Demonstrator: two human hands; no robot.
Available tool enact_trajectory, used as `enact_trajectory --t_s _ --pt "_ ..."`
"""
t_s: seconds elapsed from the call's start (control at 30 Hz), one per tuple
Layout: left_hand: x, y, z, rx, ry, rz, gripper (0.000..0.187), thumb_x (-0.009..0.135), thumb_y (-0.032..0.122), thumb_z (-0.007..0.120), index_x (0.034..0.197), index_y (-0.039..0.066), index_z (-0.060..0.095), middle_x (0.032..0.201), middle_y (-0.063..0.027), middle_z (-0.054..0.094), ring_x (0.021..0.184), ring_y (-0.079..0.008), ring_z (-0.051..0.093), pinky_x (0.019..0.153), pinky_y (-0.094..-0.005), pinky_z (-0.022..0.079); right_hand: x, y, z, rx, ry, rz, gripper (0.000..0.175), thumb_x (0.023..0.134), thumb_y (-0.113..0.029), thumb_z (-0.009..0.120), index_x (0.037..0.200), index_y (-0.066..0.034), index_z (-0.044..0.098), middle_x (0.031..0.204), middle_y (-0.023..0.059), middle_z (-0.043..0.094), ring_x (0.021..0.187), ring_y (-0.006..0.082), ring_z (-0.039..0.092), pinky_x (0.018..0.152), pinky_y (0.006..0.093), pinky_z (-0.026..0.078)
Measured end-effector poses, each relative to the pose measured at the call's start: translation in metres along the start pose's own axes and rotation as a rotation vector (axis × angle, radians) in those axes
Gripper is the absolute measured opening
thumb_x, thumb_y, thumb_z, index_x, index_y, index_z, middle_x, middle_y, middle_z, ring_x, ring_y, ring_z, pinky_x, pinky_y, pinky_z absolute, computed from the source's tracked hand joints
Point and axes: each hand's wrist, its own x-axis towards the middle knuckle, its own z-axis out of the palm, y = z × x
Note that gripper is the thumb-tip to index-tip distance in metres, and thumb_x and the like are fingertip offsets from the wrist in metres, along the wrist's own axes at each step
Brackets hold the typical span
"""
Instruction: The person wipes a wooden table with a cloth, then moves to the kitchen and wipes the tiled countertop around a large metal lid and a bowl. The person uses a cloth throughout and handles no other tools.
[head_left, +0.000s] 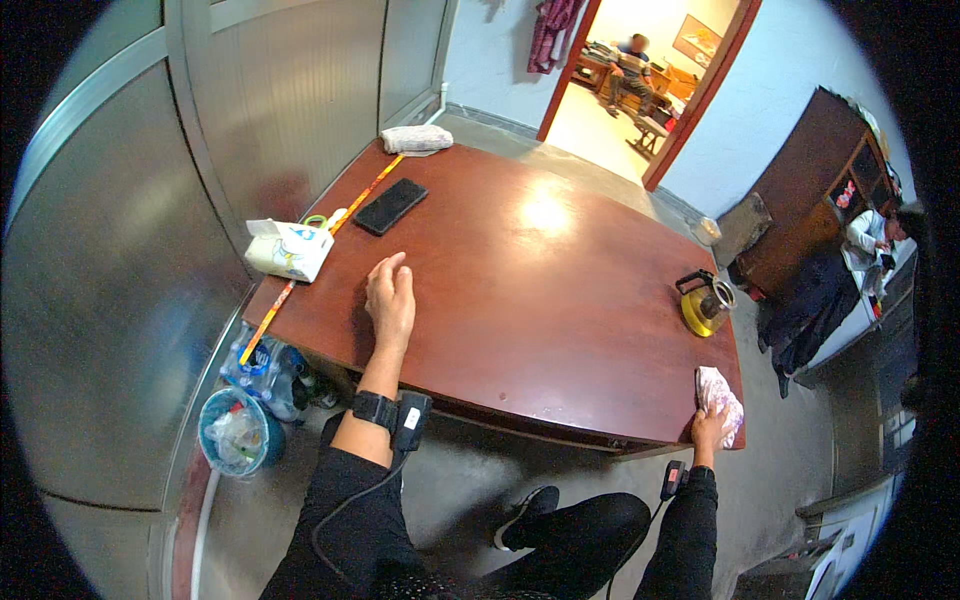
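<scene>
My right hand (706, 431) is on a crumpled white cloth with a reddish pattern (718, 399), at the right front corner of a reddish-brown wooden table (525, 322). Its fingers lie over the cloth and press it to the tabletop. On the left side, my left hand (391, 298) is held over the table with nothing in it, fingers slightly bent and the thumb a little apart. Beyond that hand lies a black smartphone (391, 206). A glass pot with a black handle and yellow liquid (705, 304) stands beyond the cloth.
A tissue pack (291, 251) sits on an orange patterned strip (364, 199) along the left edge. A rolled towel (417, 139) lies at the far corner. Below left are a blue bin (274, 442) and plastic bottles (259, 367). People sit beyond the doorway and at right.
</scene>
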Motion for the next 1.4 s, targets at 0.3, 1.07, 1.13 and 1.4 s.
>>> enact_trajectory --t_s 0.3,1.07,1.13,1.4 --pt "-0.018 0.009 0.022 0.073 -0.057 0.107 0.033 0.094 0.025 0.052 0.122 0.009 0.06 0.129 -0.0168 0.053 0.124 -0.0333 0.047 0.104 -0.0462 0.036 -0.134 -0.233 -0.022 0.357 0.252 -0.858 0.063 0.075 -0.021 0.062 0.138 -0.0195 0.053 0.155 0.0132 0.03 0.141 0.0424 0.026 0.113 0.06 0.018" --pt "-0.014 0.011 0.002 -0.109 -0.094 0.031 0.033 0.096 0.019 0.05 0.123 0.002 0.058 0.122 -0.0169 0.057 0.11 -0.0282 0.057 0.096 -0.0381 0.044 -0.069 -0.079 -0.024 0.117 0.209 -0.216 0.048 0.086 -0.029 0.057 0.134 -0.024 0.055 0.15 0.0132 0.037 0.133 0.0484 0.033 0.099 0.0619 0.038" --pt "-0.015 0.01 0.003 -0.121 -0.085 0.026 0.033 0.096 0.02 0.051 0.123 0.002 0.058 0.121 -0.0168 0.058 0.108 -0.0277 0.058 0.095 -0.038 0.045 -0.067 -0.085 -0.022 0.045 0.228 -0.064 0.049 0.087 -0.03 0.056 0.135 -0.0241 0.054 0.151 0.0116 0.035 0.133 0.0504 0.031 0.098 0.0663 0.036" --pt "-0.041 0.036 0.018 -0.169 -0.266 0.003 0.03 0.097 0.021 0.053 0.119 0.0 0.06 0.114 -0.017 0.065 0.1 -0.0237 0.064 0.089 -0.0343 0.048 -0.17 -0.247 -0.021 0.249 0.363 -0.594 0.065 0.082 -0.028 0.056 0.144 -0.0175 0.043 0.149 0.0184 0.038 0.134 0.0506 0.031 0.101 0.068 0.027"
